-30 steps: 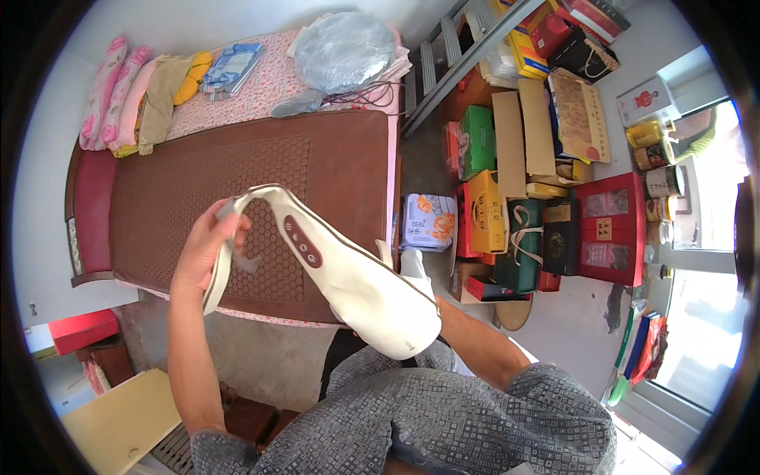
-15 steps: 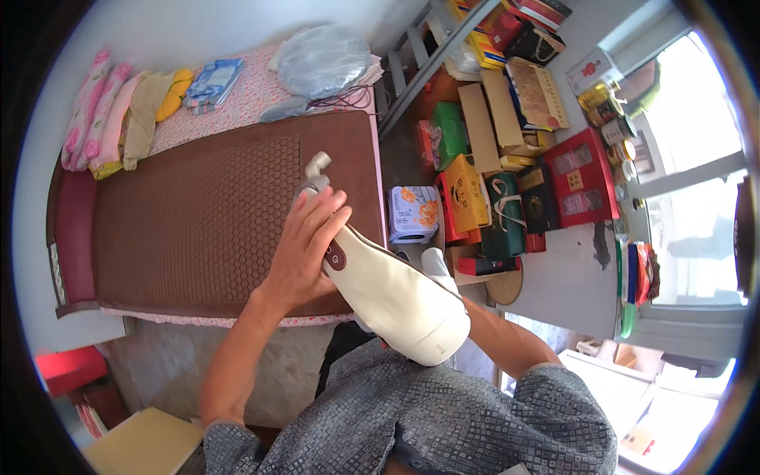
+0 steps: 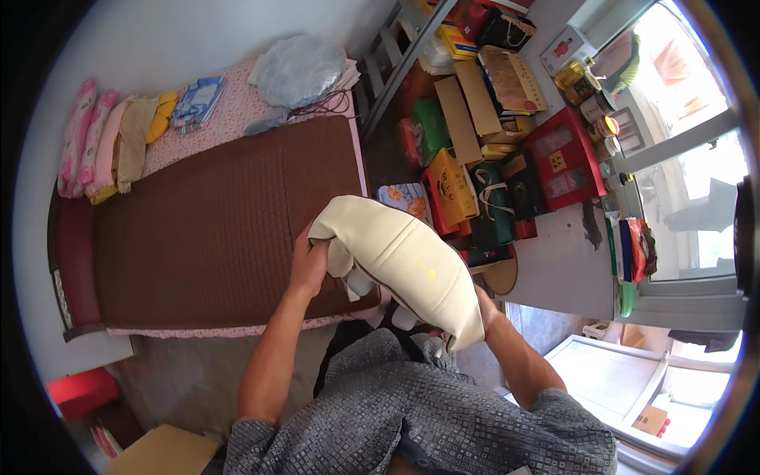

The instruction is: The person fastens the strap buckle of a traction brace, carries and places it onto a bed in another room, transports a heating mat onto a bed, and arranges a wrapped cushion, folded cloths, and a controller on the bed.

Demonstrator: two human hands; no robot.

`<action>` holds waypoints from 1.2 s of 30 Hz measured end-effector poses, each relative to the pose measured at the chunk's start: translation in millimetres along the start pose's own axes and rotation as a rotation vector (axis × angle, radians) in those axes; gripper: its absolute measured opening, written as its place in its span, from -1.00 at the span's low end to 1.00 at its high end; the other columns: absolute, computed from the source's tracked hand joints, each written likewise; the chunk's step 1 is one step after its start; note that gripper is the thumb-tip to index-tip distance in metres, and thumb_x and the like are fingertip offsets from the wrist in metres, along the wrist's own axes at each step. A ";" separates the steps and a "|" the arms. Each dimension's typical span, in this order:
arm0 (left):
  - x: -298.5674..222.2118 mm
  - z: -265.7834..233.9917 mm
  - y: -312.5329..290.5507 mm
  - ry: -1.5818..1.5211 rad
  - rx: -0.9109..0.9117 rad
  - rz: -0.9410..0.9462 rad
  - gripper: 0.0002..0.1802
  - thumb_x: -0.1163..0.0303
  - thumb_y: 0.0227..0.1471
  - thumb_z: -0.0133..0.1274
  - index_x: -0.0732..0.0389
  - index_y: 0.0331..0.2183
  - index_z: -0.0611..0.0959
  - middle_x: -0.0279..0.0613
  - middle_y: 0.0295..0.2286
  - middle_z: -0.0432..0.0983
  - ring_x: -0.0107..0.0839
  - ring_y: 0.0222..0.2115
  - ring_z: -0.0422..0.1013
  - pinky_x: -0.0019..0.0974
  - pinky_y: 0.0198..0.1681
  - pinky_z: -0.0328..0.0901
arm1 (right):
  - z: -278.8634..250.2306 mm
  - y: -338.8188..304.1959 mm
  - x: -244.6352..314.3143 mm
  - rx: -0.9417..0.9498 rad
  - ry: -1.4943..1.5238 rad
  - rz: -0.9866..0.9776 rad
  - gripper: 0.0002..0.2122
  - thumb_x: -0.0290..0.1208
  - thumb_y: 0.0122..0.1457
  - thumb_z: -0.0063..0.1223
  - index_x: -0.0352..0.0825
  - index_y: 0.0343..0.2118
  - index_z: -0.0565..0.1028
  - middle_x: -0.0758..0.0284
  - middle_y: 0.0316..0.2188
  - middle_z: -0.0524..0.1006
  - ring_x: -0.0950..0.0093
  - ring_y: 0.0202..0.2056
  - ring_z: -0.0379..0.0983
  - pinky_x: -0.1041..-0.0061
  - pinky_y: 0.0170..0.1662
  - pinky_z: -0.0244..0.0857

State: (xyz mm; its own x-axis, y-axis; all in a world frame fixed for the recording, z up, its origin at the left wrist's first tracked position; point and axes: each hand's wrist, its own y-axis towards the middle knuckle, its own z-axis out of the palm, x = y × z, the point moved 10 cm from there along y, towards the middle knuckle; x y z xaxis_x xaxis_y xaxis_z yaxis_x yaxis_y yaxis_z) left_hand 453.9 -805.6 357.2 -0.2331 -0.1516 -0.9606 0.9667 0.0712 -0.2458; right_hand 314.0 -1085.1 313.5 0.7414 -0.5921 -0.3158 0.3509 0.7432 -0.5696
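Cream padded device (image 3: 404, 265), newly turned over near the bed mat (image 3: 206, 229), button panel now hidden from me: left hand (image 3: 310, 265), fingers closed on one end; right hand (image 3: 490, 309) against the other, finger closure I cannot tell.

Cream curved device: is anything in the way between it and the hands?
Nothing visible is: the left hand holds the cream curved device at its left end, the right hand at its right end.
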 end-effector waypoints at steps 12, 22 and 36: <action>106.8 -39.4 -31.7 -0.136 0.119 -0.710 -0.56 0.42 0.14 -0.05 0.47 0.01 0.47 0.04 -0.18 0.54 -0.29 -0.24 0.53 -0.16 -0.15 0.56 | 1.8 14.0 93.8 -0.037 -0.606 -0.275 -0.47 -0.18 0.21 0.13 -0.34 0.17 0.34 0.16 -0.03 0.52 0.26 -0.14 0.53 0.07 0.04 0.41; 167.0 -103.9 -86.3 -0.200 -0.028 -0.807 -0.60 0.60 0.10 -0.13 0.56 -0.02 0.49 0.11 -0.18 0.58 -0.20 -0.24 0.58 -0.20 -0.19 0.53 | 8.7 118.3 128.4 -0.316 -0.748 -0.181 -0.76 -0.30 0.37 -0.03 -0.39 -0.10 0.48 0.38 -0.42 0.57 0.58 -0.48 0.52 0.51 -0.31 0.55; 165.4 -181.4 -118.4 -0.309 0.045 -0.841 -0.46 0.45 0.16 -0.14 0.40 0.17 0.37 -0.01 -0.12 0.56 -0.28 -0.32 0.57 -0.20 -0.15 0.51 | 29.2 209.1 91.6 -0.310 -0.671 -0.073 -0.63 -0.25 0.31 0.08 -0.39 0.06 0.42 0.14 -0.04 0.54 0.30 -0.12 0.56 0.29 -0.12 0.51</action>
State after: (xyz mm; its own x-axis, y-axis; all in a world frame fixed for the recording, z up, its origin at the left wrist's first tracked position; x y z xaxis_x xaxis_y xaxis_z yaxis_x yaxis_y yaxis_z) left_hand 281.7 -660.3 203.8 -0.8333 -0.3956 -0.3861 0.4943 -0.2205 -0.8409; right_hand 471.9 -974.7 187.7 0.9474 -0.2450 0.2057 0.3084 0.5284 -0.7910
